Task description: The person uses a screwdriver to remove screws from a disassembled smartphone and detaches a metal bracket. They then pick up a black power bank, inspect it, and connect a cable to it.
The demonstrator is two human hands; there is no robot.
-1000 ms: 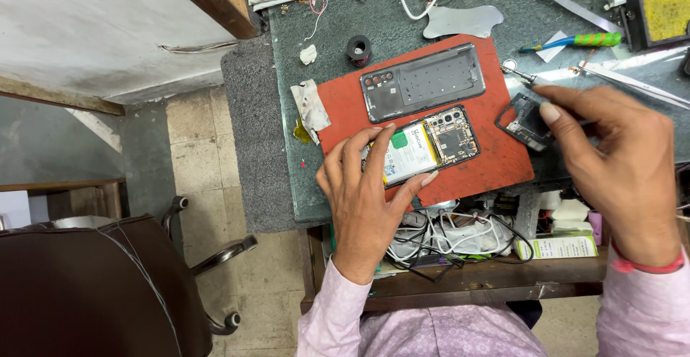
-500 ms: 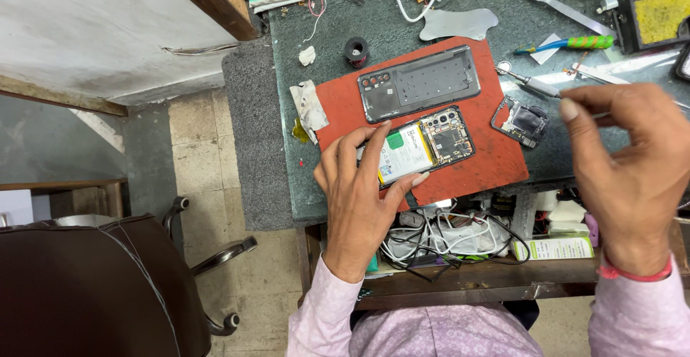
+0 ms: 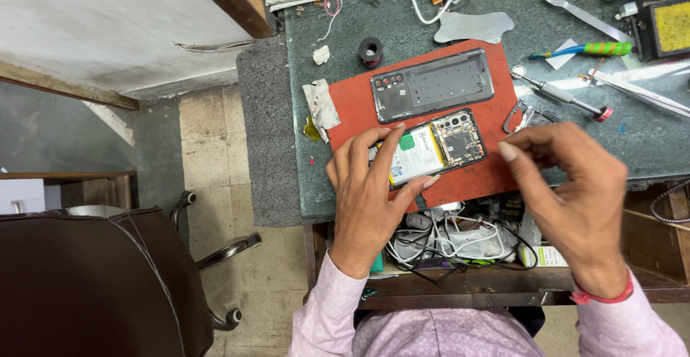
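An opened phone [image 3: 438,148] with its battery and circuit board showing lies on a red mat [image 3: 352,102]. My left hand [image 3: 374,191] is spread over the phone's near end and pins it to the mat. Its dark back cover [image 3: 431,84] lies just beyond on the same mat. My right hand [image 3: 575,191] hovers off the mat's right edge with thumb and fingers pinched together, and nothing shows between them. A small metal frame part [image 3: 528,116] sits on the table just past its fingertips.
On the grey-green table lie a red-capped screwdriver [image 3: 568,98], a green-handled tool [image 3: 586,49], tweezers [image 3: 640,89], a metal spudger [image 3: 582,15] and a black tape roll [image 3: 370,51]. An open drawer of cables [image 3: 445,238] is under my hands. A brown chair [image 3: 93,278] stands to the left.
My right hand has come off the small frame part and drawn back toward me and to the left, fingers now pinched. My left hand still holds the phone down.
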